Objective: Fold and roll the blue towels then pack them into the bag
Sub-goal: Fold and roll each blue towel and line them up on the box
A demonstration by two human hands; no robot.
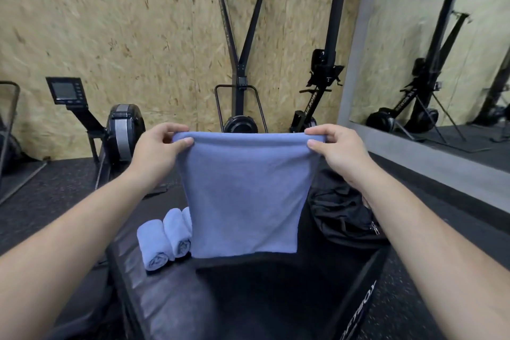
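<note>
Firstly, a chipboard wall (110,22) fills the background, and a mirror (441,50) along the right side reflects gym machines. Dark speckled floor (41,201) runs below both. A black padded box (248,298) takes up the lower middle of the view, directly in front of the person. Three machines stand against the wall: a rower (124,130) with a small monitor on the left, a tall ski machine (240,63) in the centre, and a second rower (323,69) stood upright to its right.

A blue towel (242,196) hangs in the air above the box, stretched flat between the two hands. It looks doubled over, with the fold along the top and the lower edge hanging free. A black bag (342,218) lies slumped to the right, partly behind the right forearm, with a zip pull showing on its near side. Whether it rests on the box or just beyond it is unclear. Three blue rolls (154,246) lie side by side on the left part of the box, touching one another. Two show their spiral ends; the third is mostly hidden behind the hanging towel.

The left hand (157,146) pinches the towel's upper left corner between thumb and curled fingers. The right hand (336,149) pinches the upper right corner the same way. Both forearms are bare and reach forward.
</note>
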